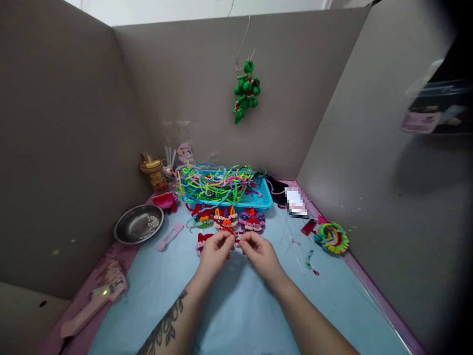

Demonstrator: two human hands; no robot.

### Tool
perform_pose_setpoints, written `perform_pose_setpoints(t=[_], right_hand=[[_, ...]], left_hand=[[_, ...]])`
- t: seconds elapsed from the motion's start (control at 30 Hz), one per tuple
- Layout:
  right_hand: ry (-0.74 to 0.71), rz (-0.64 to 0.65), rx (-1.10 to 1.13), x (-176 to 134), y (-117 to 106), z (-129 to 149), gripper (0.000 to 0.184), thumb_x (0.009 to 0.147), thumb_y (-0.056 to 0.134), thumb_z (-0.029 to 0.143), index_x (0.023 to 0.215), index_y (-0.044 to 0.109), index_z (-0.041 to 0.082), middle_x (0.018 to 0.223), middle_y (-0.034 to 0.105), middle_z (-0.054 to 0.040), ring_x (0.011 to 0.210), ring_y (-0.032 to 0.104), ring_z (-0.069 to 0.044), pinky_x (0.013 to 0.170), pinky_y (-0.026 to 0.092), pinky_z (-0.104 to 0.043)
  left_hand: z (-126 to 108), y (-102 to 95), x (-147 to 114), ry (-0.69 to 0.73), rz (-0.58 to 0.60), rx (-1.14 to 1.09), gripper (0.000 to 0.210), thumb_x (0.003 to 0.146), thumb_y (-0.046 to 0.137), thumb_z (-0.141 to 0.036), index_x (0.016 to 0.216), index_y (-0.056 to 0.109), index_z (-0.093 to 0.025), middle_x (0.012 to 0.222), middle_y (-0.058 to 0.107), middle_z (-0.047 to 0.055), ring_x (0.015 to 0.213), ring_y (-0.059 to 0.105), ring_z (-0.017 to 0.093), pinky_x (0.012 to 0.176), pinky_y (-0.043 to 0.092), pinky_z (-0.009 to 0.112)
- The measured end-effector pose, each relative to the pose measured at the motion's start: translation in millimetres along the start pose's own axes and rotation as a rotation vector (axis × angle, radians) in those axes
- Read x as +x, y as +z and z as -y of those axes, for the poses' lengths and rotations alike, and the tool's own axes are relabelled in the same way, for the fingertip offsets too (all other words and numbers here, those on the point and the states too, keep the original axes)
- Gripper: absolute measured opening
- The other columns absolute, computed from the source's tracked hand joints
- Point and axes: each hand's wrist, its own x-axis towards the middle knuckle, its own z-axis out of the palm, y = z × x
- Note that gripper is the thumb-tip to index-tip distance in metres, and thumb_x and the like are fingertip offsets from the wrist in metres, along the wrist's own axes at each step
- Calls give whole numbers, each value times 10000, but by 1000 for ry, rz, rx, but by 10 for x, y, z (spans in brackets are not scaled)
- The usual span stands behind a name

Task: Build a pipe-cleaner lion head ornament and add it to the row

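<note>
My left hand and my right hand meet over the middle of the table, both closed with thumb and fingertips pinched. Between them is a thin red pipe cleaner, partly hidden by the fingers. Just beyond the hands lie fuzzy pipe-cleaner faces: a green and red one, an orange and cream one and a purple one. Beside my left hand a red fuzzy piece is partly covered.
A blue tray heaped with colourful pipe cleaners stands at the back. To the left are a metal bowl, a pink clip and a pink glue gun. A phone and a yellow-green fuzzy ring lie right.
</note>
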Motion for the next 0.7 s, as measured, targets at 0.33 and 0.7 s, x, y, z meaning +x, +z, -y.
perform_pose_setpoints(t=[0.33, 0.7], right_hand=[[-219, 54, -274, -7, -66, 5, 126, 821, 508, 218, 739, 602, 207, 724, 572, -16, 690, 524, -164, 634, 384, -264], [-184, 77, -212, 28, -139, -19, 87, 787, 566, 236, 718, 603, 201, 742, 553, -12, 712, 514, -159, 611, 377, -250]], left_hand=[[14, -3, -9, 13, 31, 64, 278, 782, 518, -425, 668, 519, -171, 555, 498, -34, 437, 411, 86, 433, 319, 199], [43, 1, 2, 55, 153, 199, 257, 790, 492, -354, 611, 522, -171, 543, 492, -21, 486, 410, 100, 452, 295, 195]])
